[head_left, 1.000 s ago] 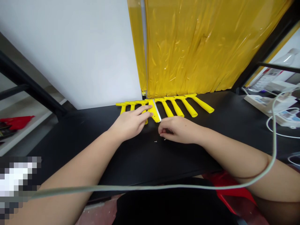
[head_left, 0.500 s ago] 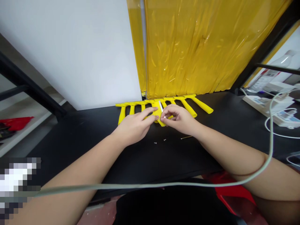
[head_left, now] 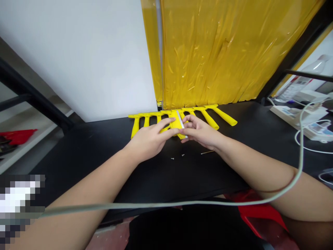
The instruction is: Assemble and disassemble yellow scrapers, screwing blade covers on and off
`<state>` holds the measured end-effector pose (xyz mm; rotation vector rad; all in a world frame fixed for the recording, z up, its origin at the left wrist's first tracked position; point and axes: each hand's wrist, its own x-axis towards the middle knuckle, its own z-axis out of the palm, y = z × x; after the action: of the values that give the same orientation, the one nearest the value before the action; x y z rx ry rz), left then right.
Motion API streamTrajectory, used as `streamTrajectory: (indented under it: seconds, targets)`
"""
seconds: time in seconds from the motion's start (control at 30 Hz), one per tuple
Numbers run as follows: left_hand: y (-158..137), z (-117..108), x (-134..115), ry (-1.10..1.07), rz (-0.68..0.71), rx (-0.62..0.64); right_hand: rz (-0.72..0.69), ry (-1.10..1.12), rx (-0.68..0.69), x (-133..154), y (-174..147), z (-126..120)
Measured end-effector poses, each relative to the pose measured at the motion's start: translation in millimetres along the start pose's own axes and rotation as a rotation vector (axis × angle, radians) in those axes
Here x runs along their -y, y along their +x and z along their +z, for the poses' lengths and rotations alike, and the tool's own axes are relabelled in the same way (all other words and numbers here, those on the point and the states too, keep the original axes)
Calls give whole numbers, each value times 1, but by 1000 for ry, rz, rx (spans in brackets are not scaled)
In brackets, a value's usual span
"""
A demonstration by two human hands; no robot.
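Observation:
Between my hands is a flat yellow plastic piece (head_left: pixel 176 119) with a white strip (head_left: pixel 180 118) along its right edge. My left hand (head_left: pixel 152 140) holds it from the left, thumb and fingers closed on it. My right hand (head_left: pixel 201 132) grips the right edge near the lower end, its thumb meeting my left thumb. Fingers cover the lower part of the piece. Behind it, a row of several yellow T-shaped handles (head_left: pixel 209 119) lies along the back of the table. Nearer to me are two small screws (head_left: pixel 182 155) and a thin gold-coloured rod (head_left: pixel 207 152), close to my right wrist.
The black table (head_left: pixel 156 180) meets a white panel (head_left: pixel 104 62) and a yellow plastic curtain (head_left: pixel 208 52) at the back. A pale cable (head_left: pixel 182 205) hangs across both forearms. White power strips (head_left: pixel 291 116) and a clear bottle (head_left: pixel 299 81) are at right.
My right hand has shifted slightly right and its fingers now reach around the white-edged side. My left thumb has moved right across the piece. The white strip shows closer along the edge.

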<state>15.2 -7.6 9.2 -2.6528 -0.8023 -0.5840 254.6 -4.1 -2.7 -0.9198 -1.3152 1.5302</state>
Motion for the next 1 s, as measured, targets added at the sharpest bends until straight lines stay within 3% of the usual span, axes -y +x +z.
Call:
streamTrajectory:
  seconds: [0.1, 0.17, 0.27, 0.37, 0.47, 0.63, 0.8, 1.0]
  targets:
    - [-1, -4, 6, -58, -115, -14, -72, -103, -59, 5, 0, -10]
    - [-1, -5, 10, -165, -194, -50, -125, -290, -7, 10, -2, -18]
    - [-1, 0, 15, -430, -247, -153, -146, -692, 280, 16, -9, -26]
    - [0, 7, 15, -836, -343, -224, -153, -986, 510, 16, -14, -23]
    - [3, 10, 10, -1213, -465, -233, -175, -1073, 569, 13, -14, -15]
    - [9, 3, 4, -1562, -574, -255, -206, -1113, 597, 11, -14, -8]
    - [10, -4, 5, -1772, -671, -198, -232, -976, 538, 11, -13, -16]
    - [8, -9, 6, -1970, -719, -124, -468, -640, 79, 16, -8, -25]
